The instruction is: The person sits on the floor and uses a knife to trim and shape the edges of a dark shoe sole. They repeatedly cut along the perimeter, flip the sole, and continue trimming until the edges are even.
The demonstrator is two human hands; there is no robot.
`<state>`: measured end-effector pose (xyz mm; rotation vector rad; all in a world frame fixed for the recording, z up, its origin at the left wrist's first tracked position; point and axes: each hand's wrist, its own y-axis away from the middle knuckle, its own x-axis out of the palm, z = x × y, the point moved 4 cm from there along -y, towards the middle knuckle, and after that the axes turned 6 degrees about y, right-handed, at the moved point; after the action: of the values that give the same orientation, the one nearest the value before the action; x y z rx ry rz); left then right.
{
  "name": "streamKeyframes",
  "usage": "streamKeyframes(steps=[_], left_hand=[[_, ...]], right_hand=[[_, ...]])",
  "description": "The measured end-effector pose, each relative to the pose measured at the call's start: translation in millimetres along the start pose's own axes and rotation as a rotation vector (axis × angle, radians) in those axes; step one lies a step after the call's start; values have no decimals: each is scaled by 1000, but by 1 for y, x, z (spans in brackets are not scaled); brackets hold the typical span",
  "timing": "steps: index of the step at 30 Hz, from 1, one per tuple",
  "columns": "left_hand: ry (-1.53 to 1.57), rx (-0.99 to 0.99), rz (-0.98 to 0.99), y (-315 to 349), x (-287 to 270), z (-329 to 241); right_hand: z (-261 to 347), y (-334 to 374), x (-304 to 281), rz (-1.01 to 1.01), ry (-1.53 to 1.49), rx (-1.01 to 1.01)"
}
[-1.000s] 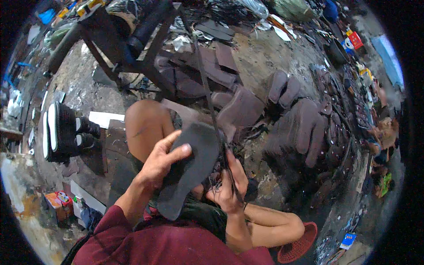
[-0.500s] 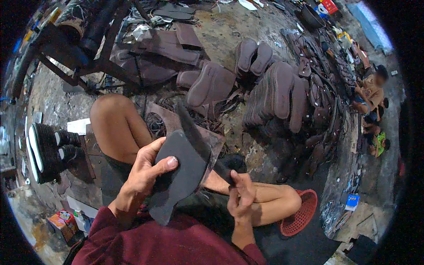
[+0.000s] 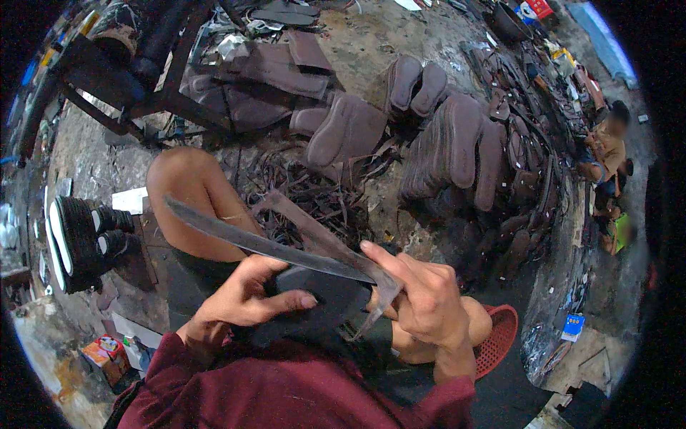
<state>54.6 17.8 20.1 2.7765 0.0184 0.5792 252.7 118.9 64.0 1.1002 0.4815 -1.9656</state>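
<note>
My left hand (image 3: pixel 250 297) grips a dark sole-shaped piece (image 3: pixel 332 293) over my lap, its thumb lying on top. My right hand (image 3: pixel 429 300) is closed at the near end of a long, curved grey knife (image 3: pixel 264 244); its handle is hidden by the fingers. The blade reaches leftward above the left hand, toward my bent knee. Beside the blade runs a narrow brown offcut strip (image 3: pixel 307 227), which bends down sharply by my right fingers. Whether the strip is still joined to the sole-shaped piece I cannot tell.
Tangled dark scraps (image 3: pixel 307 182) lie ahead of my legs. Stacked brown soles (image 3: pixel 443 146) stand beyond, at the right. Dark straps (image 3: pixel 525 154) are heaped beside them. A red basket (image 3: pixel 496 339) sits by my right knee, black soles (image 3: pixel 75 243) at the left. Other people (image 3: pixel 607 146) sit far right.
The knife has swung from pointing away from me to pointing left. My right hand has moved up and rightward. The sole-shaped piece has turned, and the brown sheet now shows as a narrow strip.
</note>
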Motion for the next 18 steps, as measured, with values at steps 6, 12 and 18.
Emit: streamKeyframes(steps=[6,12,18], left_hand=[[639,-239,286,-12,-41,42],[789,491,250,-36,-1,36],[768,128,-463,-56,-14,2]], right_hand=[[-18,0,15,-142,-503,21],[1,-2,58,-603,-493,229],[9,4,95,-393,-1086,336]])
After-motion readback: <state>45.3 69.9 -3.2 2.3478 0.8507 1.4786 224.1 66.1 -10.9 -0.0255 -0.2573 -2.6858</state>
